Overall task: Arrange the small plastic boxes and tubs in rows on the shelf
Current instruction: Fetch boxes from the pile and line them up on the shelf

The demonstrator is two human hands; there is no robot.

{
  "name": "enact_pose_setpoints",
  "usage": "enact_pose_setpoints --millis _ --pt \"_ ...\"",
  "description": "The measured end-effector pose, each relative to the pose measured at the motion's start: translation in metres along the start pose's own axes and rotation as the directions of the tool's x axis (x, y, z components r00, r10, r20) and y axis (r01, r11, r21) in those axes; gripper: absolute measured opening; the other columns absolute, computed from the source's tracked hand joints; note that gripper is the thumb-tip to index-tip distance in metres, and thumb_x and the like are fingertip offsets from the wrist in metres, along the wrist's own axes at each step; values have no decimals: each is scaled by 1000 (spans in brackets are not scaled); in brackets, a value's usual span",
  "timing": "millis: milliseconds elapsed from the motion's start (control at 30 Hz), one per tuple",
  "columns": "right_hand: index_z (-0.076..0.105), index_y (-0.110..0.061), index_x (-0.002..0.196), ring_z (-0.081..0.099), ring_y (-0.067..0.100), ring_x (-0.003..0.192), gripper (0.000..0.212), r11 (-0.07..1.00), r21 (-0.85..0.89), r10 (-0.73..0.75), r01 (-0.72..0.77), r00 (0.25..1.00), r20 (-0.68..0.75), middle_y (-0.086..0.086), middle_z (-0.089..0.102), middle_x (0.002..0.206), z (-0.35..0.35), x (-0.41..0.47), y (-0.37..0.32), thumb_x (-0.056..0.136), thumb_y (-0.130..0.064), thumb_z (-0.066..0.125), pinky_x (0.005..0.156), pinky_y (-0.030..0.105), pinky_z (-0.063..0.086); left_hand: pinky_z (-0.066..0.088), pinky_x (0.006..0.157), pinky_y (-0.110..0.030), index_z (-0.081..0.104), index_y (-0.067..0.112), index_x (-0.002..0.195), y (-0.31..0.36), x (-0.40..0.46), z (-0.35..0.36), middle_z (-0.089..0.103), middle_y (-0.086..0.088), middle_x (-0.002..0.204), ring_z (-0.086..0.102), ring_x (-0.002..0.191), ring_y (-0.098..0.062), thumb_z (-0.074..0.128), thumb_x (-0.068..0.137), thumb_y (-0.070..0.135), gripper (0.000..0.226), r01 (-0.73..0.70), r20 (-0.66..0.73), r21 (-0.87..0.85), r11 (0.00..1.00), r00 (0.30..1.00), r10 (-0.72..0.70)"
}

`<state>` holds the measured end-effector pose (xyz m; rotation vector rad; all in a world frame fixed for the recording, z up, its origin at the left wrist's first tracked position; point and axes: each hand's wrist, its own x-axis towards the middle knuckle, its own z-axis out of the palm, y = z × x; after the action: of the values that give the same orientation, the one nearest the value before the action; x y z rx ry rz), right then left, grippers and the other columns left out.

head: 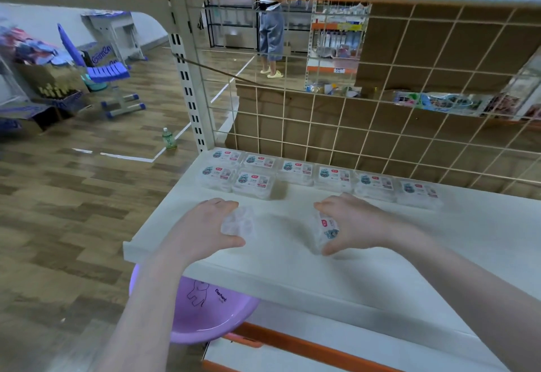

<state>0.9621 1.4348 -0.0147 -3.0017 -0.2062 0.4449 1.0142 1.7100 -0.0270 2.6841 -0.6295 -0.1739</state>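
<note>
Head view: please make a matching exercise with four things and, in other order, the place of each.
Things:
1. box with label visible
2. clear box
3. purple basin
4. green bottle

Places:
A. on the floor
B. in the left hand
C. under the shelf
D. in the right hand

Pairs: 1-D, 2-B, 3-C, 4-A

You see clear boxes with white, red and teal labels on a white shelf, a lilac basin below, and a cream wire grid over brown cardboard.
</note>
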Motion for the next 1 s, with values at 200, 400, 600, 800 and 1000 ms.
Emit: enact_pose_setpoints --millis 200,400,600,800,1000 --pt "50 -18 116 43 22 107 75 947 -47 288 -317 908 -303 1 53 114 37 -15 -27 69 -77 48 81 31 36 29 97 -22 41 24 140 1 3 6 44 7 138 39 127 -13 73 74 46 77 -4 18 5 1000 1000 4" --pt "31 -16 141 37 22 128 91 984 3 174 -180 946 -273 1 39 141 35 -21 -19 74 -78 40 101 34 30 26 98 -20 40 25 141 5 8 8 41 6 142 35 131 -12 73 74 46 77 -20 18 10 1000 1000 20" --pt "22 -25 148 0 2 143 85 966 176 -180 190 981 -70 -10 8 157 16 -36 3 80 -50 65 108 11 0 25 97 -20 40 25 140 5 8 7 40 6 143 34 132 -12 73 74 46 77 -12 14 17 1000 1000 12" --pt "36 -30 142 15 0 140 66 963 170 -197 207 978 -73 -13 23 153 14 -30 11 84 -15 63 100 2 8 27 93 -18 41 25 140 4 4 6 43 8 139 38 128 -11 73 74 46 77 -9 12 14 1000 1000 9" --pt "41 -27 140 30 11 132 61 993 67 -82 101 967 -243 -10 38 144 27 -12 -2 84 -37 63 101 17 20 27 95 -19 40 25 141 2 0 4 42 8 140 37 128 -11 73 74 46 77 -8 16 -4 1000 1000 8"
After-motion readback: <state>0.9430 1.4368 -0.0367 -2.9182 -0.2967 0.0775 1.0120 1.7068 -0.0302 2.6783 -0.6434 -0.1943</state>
